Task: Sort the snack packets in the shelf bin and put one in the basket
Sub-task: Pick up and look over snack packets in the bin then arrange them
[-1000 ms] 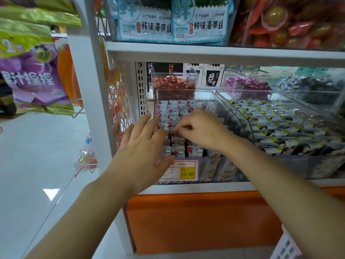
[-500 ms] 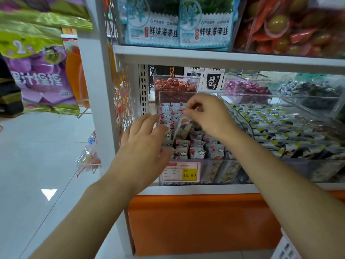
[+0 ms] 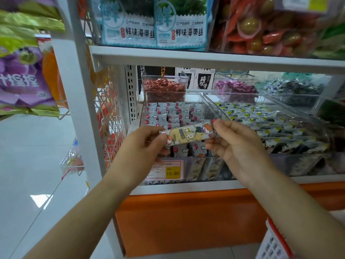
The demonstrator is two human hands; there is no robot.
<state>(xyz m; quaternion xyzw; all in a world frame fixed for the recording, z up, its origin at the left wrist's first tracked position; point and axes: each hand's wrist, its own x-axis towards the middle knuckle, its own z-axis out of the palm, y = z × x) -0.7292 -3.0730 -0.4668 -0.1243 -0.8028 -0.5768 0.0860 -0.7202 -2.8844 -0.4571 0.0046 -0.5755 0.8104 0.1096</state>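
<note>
A long snack packet (image 3: 188, 134) is held level just in front of the clear shelf bin (image 3: 211, 103), above its front wall and not touching it. The left hand (image 3: 141, 146) pinches the packet's left end between thumb and curled fingers; the right hand (image 3: 237, 146) pinches the right end the same way. The packet runs slightly uphill toward the right. Inside the bin, small grey packets (image 3: 168, 113) with red marks stand in rows, filling the back half. On the bin's front wall sits a price tag (image 3: 165, 170) with a yellow patch. The basket (image 3: 274, 242) is well below the bin and to its right, with only a white-and-red corner of it in view.
</note>
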